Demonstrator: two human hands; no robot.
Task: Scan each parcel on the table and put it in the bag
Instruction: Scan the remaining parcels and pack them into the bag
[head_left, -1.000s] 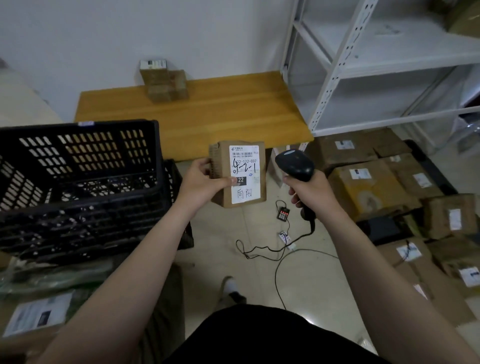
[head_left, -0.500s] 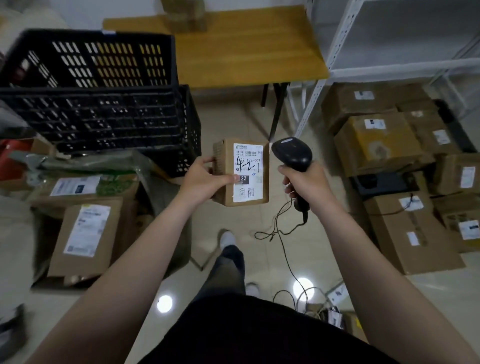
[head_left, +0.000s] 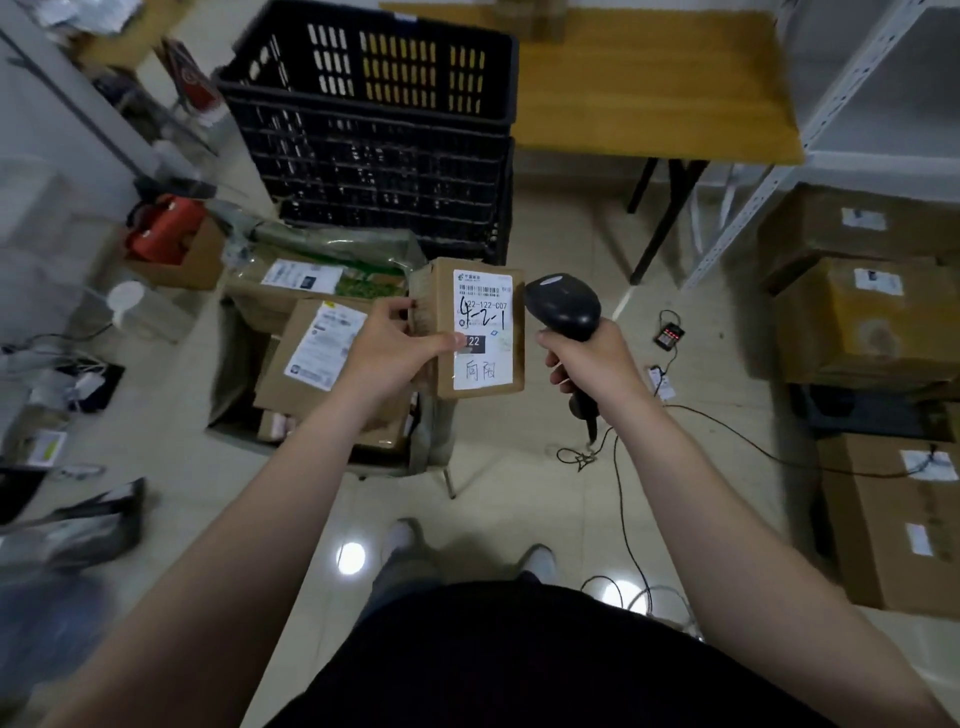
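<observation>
Parcel (head_left: 480, 332) stands upright in my left hand (head_left: 389, 348), thumb pinching its label side, near the bag (head_left: 337, 243) of boxes; my right hand (head_left: 587, 364) grips the scanner (head_left: 563, 306) just beside it, over tiled floor (head_left: 519, 493).

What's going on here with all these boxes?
A person is scanning parcels. The left hand holds a small cardboard parcel with its label facing up, and the right hand grips a corded barcode scanner right beside it. Just beyond the parcel, an open bag on the floor already holds several labelled parcels. This one has not gone in yet.
</observation>
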